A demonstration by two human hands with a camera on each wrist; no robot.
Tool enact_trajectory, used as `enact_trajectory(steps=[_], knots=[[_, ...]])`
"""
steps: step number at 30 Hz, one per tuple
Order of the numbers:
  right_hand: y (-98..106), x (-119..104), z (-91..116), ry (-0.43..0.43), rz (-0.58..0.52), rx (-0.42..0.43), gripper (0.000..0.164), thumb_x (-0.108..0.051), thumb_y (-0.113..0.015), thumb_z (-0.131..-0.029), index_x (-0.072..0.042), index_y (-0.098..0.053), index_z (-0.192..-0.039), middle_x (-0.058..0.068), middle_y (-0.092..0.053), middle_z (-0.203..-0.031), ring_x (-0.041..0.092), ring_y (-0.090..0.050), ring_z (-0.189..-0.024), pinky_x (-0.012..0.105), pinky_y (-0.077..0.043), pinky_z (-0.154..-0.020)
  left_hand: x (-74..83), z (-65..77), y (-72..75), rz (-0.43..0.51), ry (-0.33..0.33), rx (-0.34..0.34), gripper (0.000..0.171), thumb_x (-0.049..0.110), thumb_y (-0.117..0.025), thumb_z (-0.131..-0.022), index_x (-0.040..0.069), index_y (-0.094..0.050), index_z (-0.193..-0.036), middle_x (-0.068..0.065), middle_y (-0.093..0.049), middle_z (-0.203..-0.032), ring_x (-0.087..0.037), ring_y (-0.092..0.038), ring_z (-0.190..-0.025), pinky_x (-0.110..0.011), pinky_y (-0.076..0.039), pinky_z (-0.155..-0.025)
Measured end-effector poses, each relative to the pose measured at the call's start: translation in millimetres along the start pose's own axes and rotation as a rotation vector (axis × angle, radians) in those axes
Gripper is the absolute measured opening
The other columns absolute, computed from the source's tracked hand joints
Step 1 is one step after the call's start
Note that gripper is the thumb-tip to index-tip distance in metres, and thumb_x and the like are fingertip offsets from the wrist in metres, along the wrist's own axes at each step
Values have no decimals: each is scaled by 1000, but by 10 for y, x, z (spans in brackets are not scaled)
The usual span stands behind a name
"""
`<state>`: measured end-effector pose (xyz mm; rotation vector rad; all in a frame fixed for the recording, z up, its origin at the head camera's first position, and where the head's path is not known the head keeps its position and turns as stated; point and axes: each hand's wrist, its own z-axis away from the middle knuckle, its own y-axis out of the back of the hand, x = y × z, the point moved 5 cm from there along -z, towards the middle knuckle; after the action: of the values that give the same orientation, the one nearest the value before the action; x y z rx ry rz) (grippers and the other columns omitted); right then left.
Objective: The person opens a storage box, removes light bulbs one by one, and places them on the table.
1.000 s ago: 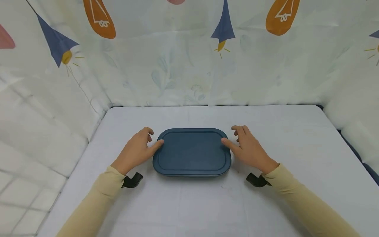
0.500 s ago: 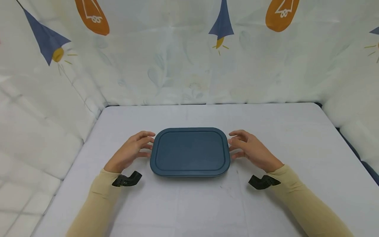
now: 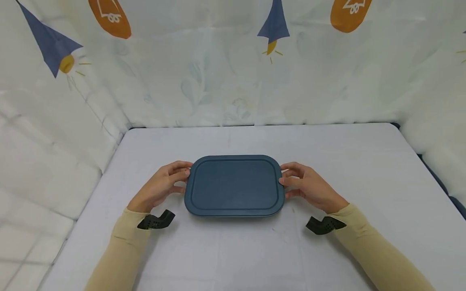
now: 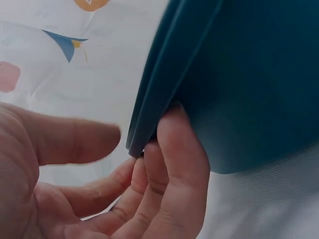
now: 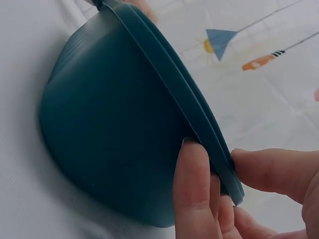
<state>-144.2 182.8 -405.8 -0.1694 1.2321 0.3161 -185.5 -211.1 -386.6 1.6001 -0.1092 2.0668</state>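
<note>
A dark blue lidded food container (image 3: 234, 186), rectangular with rounded corners, sits on the white table with its flat lid facing up. At its left end is my left hand (image 3: 164, 184). In the left wrist view, the left fingers (image 4: 182, 164) curl in under the rim, while the thumb stands just off the rim's outer edge. My right hand (image 3: 309, 186) grips the opposite end. The right wrist view shows its thumb on the lid edge and its fingertips (image 5: 192, 174) beneath the rim, against the container wall. What is inside the container is hidden by the lid.
The white tabletop (image 3: 233, 258) stretches around the container on all sides. Pale curtains printed with lamps and bulbs (image 3: 233, 81) hang behind the table and along both sides. A black strap (image 3: 156, 220) sits at each wrist over beige sleeves.
Both hands first had thumbs on the lid top; the fingers then came lower at the two ends. Now the right thumb presses on the lid edge. The container has hardly moved.
</note>
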Motion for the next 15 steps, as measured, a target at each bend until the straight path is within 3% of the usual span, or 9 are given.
enact_trajectory(steps=[6,15], knots=[[20,-23,-5,11,-7,-21,50,-16,-68,-97,-5,-46,-141,1,-60,-107,14,-64,-93,36,-62,-81,-12,8,2,17,-8,-8,59,22,-64,-102,1,-41,-152,-14,-46,-134,-8,-63,-103,-29,-60,-85],[134,-27,36,-12,-12,-52,55,-12,-70,-94,-3,-44,-142,1,-62,-106,13,-66,-86,37,-63,-80,-13,-31,-80,30,-24,-35,59,19,-67,-100,-2,-43,-149,-11,-51,-126,-10,-66,-97,-31,-61,-80]])
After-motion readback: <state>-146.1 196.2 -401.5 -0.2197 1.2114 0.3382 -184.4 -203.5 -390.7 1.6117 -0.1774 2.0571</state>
